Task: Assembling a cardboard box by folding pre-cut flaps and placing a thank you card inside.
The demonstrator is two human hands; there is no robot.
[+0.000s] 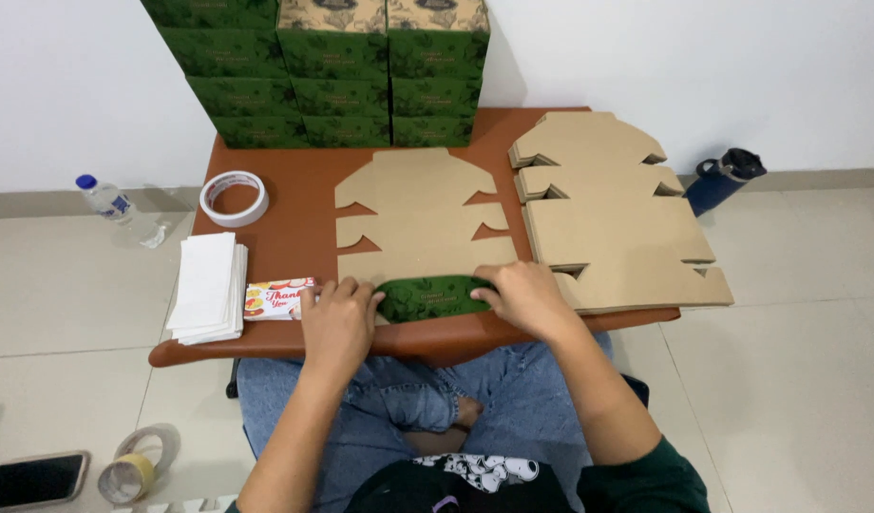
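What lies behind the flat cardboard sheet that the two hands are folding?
Behind the flat cardboard sheet stand stacked green boxes against the wall, on the brown table. Both the left hand and right hand press its green flap. What the boxes hold is hidden.

A flat box blank (420, 223) lies at the centre of the table (294, 228), its near flap (427, 296) folded up at the lower edge between the left hand (337, 318) and the right hand (527, 296); a stack of flat blanks (613, 214) lies to its right; finished boxes (342, 76) stand stacked behind it at top centre. Left of the blank lie a tape roll (234, 198), a pile of paper sheets (207, 285) and a small card (277, 298); on the floor, a bottle (114, 207) sits at upper left, a phone (33, 481) and a second tape roll (133, 467) at lower left, a flask (724, 179) at right.
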